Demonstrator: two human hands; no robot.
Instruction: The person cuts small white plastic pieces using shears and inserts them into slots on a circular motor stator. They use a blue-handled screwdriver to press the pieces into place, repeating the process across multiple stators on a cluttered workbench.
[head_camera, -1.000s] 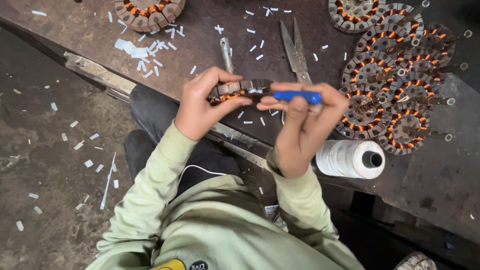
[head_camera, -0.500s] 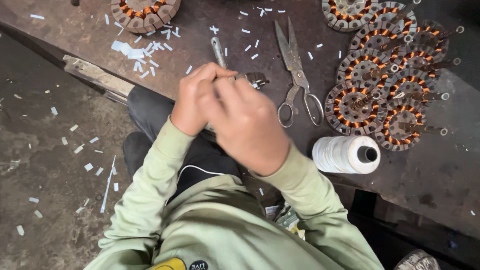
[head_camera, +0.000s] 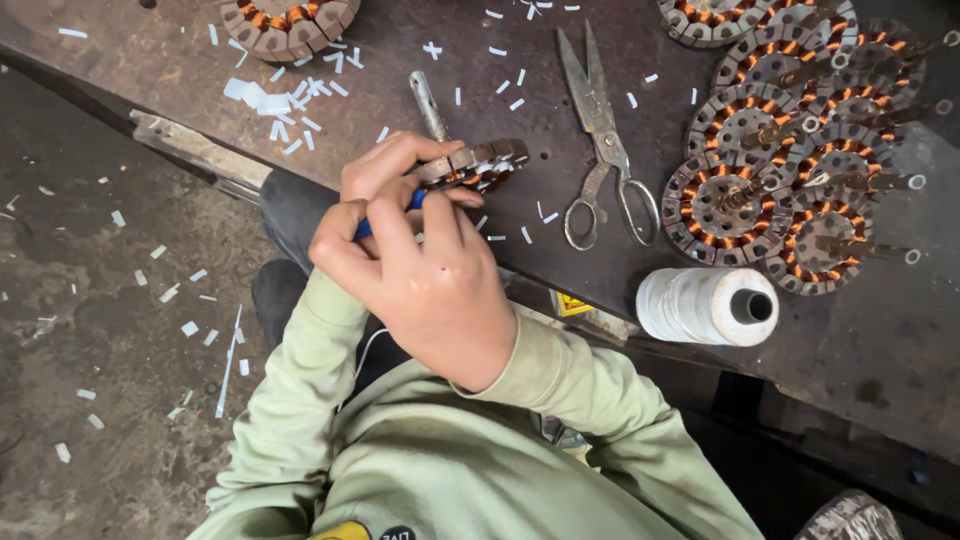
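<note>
At the near edge of the counter (head_camera: 180, 60), left of centre, the left hand (head_camera: 385, 170) pinches the rim of a round wound stator (head_camera: 478, 163), while the right hand (head_camera: 430, 285) is closed around a blue-handled tool (head_camera: 385, 215) beside it. The stator looks heavy and rigid, its copper windings easily nicked, so the bare steel rim seems the safest hold. Further right, a small yellow label (head_camera: 572, 305) sits on the counter's near edge, beside a plain white spool of thread (head_camera: 705, 305).

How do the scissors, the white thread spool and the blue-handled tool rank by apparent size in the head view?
1. Scissors, clearly longest.
2. White thread spool, shorter but thick.
3. Blue-handled tool, smallest as seen, though the right hand hides most of it, so its rank is unsure.
</note>
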